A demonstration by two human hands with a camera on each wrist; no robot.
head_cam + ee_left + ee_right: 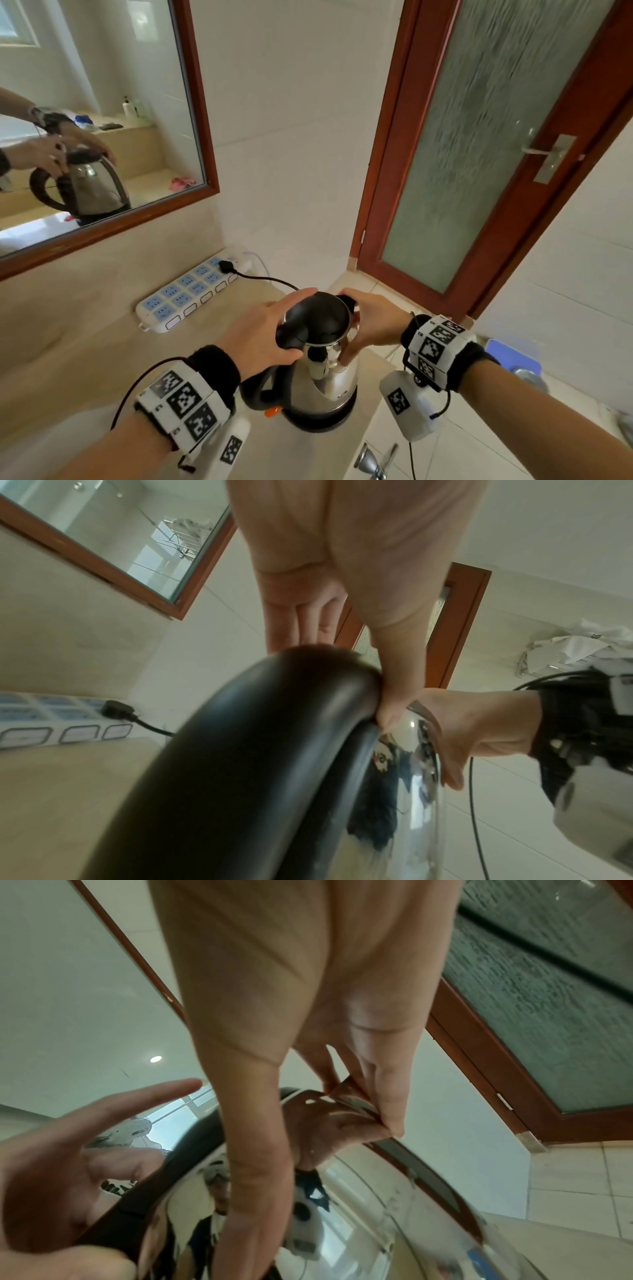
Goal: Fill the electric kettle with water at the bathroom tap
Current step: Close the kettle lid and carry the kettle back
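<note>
A stainless-steel electric kettle (330, 373) with a black lid (318, 318) and black handle (257, 750) stands on its black base (318, 421) on the beige counter. My left hand (270, 329) lies over the lid's left side, the thumb hooked round the top of the handle and the fingers stretched across. My right hand (370, 325) holds the right side, its fingers (387, 1112) curled on the rim by the spout and its thumb down the steel body (359, 1218). A chrome tap (371, 460) shows at the bottom edge, in front of the kettle.
A white and blue power strip (191, 294) lies along the back of the counter (85, 359), with the kettle's black plug (226, 266) in it. A wood-framed mirror (202, 102) hangs at the left. A frosted-glass door (479, 154) stands at the right, beside tiled floor.
</note>
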